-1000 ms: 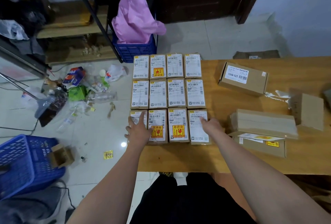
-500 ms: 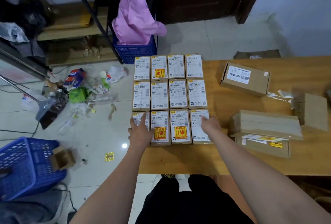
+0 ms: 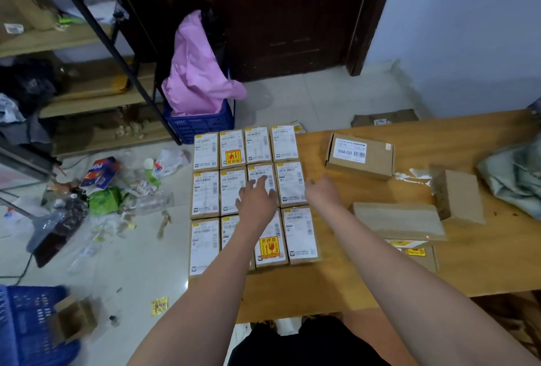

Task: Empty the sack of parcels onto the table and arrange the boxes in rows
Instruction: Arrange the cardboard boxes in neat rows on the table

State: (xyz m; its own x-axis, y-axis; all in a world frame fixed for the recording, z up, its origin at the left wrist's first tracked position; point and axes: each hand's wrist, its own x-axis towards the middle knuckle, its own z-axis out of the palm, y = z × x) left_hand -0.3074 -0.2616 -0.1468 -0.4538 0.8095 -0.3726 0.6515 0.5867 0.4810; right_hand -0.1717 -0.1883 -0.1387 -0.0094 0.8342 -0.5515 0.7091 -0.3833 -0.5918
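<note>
Several small labelled boxes lie flat in three tight rows at the left end of the wooden table. My left hand is spread flat over the middle row with straight fingers. My right hand hovers open just right of that row, beside its last box. Neither hand holds anything. Larger brown boxes sit to the right: one with a white label, a long one stacked on another, and a plain one. A grey-green sack lies crumpled at the far right edge.
Torn tape scraps lie between the larger boxes. Left of the table the floor is strewn with litter. A blue crate with a pink bag stands behind; another blue basket sits at lower left. Metal shelving rises at the left.
Both hands left the near row and moved forward to the middle row. The camera tilted up, showing more of the room and the sack.
</note>
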